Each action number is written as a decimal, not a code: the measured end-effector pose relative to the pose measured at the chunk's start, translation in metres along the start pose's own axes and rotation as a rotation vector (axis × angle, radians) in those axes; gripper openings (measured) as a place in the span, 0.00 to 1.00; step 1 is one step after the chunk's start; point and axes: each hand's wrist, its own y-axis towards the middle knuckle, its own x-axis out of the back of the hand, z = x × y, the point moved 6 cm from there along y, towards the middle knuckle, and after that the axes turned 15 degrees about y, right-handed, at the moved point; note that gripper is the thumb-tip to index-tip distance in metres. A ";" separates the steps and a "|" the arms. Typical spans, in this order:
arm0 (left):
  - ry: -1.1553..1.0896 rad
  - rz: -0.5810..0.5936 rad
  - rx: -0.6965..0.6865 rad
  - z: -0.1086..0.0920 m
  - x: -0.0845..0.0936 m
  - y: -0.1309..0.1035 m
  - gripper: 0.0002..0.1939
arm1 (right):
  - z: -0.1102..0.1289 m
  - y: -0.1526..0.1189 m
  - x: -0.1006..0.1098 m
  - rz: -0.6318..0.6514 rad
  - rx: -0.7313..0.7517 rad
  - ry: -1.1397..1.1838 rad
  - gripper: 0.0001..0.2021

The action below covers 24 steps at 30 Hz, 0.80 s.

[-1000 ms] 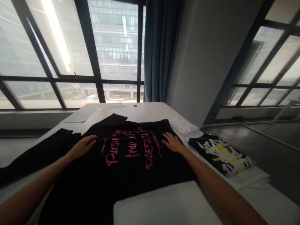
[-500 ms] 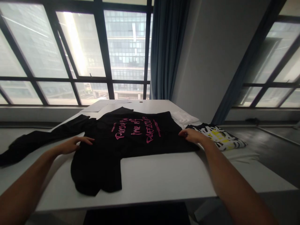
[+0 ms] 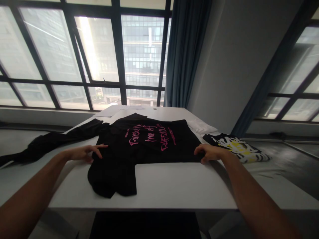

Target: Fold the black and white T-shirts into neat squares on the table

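Note:
A black T-shirt (image 3: 149, 152) with pink lettering lies spread sideways on the white table (image 3: 169, 186), its sleeve toward the near edge. My left hand (image 3: 83, 153) rests at the shirt's left edge, by the neck and shoulder, fingers apart on the cloth. At the right end, my right hand (image 3: 209, 153) has its fingers bent and closed on the near hem corner. The fabric between those fingertips is mostly hidden.
Another dark garment (image 3: 62, 139) stretches along the left side. White folded cloth (image 3: 203, 126) and a black-and-white printed garment with yellow (image 3: 234, 147) lie at the right. Paper sheets (image 3: 109, 111) sit at the back. A dark object (image 3: 146, 225) stands below the table's front edge.
My right hand has shifted from the shirt's right edge to its near corner and closed there. My left fingers have spread apart. The whole view has swung slightly left.

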 end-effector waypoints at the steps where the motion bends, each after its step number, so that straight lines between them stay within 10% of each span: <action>1: -0.077 0.037 -0.042 -0.001 -0.003 0.001 0.10 | 0.000 0.002 0.001 -0.028 0.004 -0.024 0.20; 8: -0.487 -0.046 -0.066 0.007 0.015 -0.002 0.24 | 0.008 -0.006 0.024 -0.163 0.172 0.028 0.19; 17: -0.460 0.271 -0.106 0.002 0.012 0.006 0.21 | -0.001 -0.008 0.026 0.121 0.005 0.058 0.18; 24: -0.474 -0.255 0.392 0.051 0.015 0.068 0.27 | 0.010 0.032 0.058 -0.756 -0.057 -0.059 0.28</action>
